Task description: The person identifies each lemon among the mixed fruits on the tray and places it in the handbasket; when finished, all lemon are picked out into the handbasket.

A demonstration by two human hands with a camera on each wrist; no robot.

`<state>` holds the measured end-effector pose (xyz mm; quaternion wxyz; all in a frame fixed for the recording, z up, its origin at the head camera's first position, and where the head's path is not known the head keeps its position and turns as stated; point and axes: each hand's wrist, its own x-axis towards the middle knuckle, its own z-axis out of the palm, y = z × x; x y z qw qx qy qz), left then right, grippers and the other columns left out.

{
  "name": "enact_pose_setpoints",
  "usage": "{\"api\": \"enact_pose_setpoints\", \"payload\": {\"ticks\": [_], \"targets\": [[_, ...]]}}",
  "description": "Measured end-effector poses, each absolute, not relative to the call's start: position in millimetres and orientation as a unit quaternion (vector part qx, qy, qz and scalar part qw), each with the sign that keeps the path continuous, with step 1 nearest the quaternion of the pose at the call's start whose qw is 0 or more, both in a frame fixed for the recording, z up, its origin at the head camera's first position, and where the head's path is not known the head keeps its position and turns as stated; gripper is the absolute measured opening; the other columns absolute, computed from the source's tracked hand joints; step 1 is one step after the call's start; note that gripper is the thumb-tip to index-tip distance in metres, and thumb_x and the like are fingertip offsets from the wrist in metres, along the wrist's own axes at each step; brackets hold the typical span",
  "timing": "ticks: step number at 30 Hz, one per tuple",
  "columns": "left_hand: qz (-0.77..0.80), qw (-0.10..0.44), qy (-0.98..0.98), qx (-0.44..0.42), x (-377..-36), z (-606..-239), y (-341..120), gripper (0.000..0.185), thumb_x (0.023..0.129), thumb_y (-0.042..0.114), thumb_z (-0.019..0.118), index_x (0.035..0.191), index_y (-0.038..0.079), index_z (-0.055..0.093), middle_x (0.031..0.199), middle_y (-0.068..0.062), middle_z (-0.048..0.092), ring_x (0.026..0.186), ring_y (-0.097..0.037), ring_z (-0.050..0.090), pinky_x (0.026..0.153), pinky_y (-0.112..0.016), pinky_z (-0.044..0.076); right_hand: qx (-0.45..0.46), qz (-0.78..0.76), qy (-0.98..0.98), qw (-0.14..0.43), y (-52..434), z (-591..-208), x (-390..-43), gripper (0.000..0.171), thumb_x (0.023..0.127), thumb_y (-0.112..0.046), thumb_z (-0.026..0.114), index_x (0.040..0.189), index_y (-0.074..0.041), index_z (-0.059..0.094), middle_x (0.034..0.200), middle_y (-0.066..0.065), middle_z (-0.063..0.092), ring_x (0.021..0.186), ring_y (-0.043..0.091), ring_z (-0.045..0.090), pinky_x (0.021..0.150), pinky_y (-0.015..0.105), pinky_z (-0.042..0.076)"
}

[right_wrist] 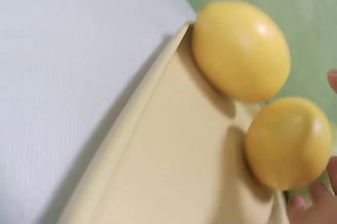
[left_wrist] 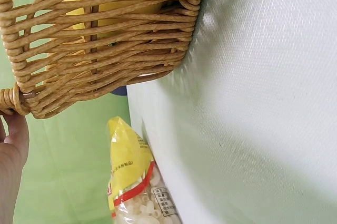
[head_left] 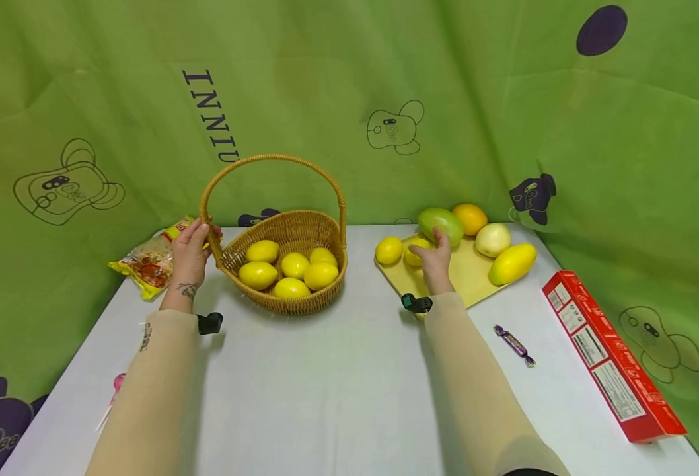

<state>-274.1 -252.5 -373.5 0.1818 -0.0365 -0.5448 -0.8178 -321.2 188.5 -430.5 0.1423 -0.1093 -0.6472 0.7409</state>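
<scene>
My left hand (head_left: 190, 254) grips the handle (head_left: 206, 198) of a wicker basket (head_left: 278, 305) at its left side. Several yellow lemons (head_left: 258, 275) lie inside. On a pale yellow tray (head_left: 468, 274), my right hand (head_left: 437, 264) is at a lemon (head_left: 413, 255), thumb and fingers spread about it. In the right wrist view, fingertips (right_wrist: 318, 192) lie close against that lemon (right_wrist: 288, 145), while another digit stays apart from it; whether they touch is unclear. A second lemon (head_left: 388, 250) sits at the tray's left corner. The left wrist view shows the basket's woven side (left_wrist: 105, 50).
The tray also bears a green mango (head_left: 441, 227), an orange (head_left: 470, 219), a pale round fruit (head_left: 493, 239) and a yellow mango-like fruit (head_left: 513, 264). A snack bag (head_left: 150, 261) lies left of the basket. A wrapped candy (head_left: 514, 345), red box (head_left: 611, 357) and pink lollipop (head_left: 117, 383) lie nearer.
</scene>
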Motion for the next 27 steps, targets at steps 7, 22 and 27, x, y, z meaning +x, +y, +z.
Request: {"api": "enact_pose_setpoints", "payload": {"ticks": [7, 22, 27], "targets": [[-0.820, 0.175, -0.544, -0.034, -273, -375, -253, 0.017, 0.094, 0.011, 0.052, 0.099, 0.014, 0.068, 0.078, -0.003, 0.066, 0.078, -0.014, 0.060, 0.067, -0.020, 0.051, -0.105, 0.727, -0.672, 0.094, 193, -440, -327, 0.079, 0.074, 0.017, 0.062, 0.142, -0.002, 0.027, 0.148, 0.013, 0.028, 0.133, 0.024, 0.030, 0.109, 0.032, 0.028], [-0.811, 0.187, -0.553, -0.034, -278, -377, -253, 0.017, 0.094, 0.011, 0.052, 0.099, 0.013, 0.068, 0.079, -0.003, 0.065, 0.078, -0.014, 0.059, 0.067, -0.021, 0.051, -0.089, 0.720, -0.683, 0.087, 200, -428, -325, 0.071, 0.076, 0.013, 0.059, 0.141, -0.001, 0.032, 0.143, 0.017, 0.035, 0.123, 0.024, 0.039, 0.102, 0.031, 0.036], [-0.816, 0.187, -0.546, -0.033, -280, -376, -254, 0.016, 0.093, 0.011, 0.054, 0.098, 0.013, 0.069, 0.078, -0.004, 0.065, 0.077, -0.014, 0.060, 0.068, -0.022, 0.052, 0.003, 0.790, -0.612, 0.048, 186, -405, -314, 0.068, 0.079, 0.018, 0.050, 0.141, 0.001, 0.029, 0.133, 0.011, 0.041, 0.112, 0.016, 0.045, 0.088, 0.018, 0.044]]}}
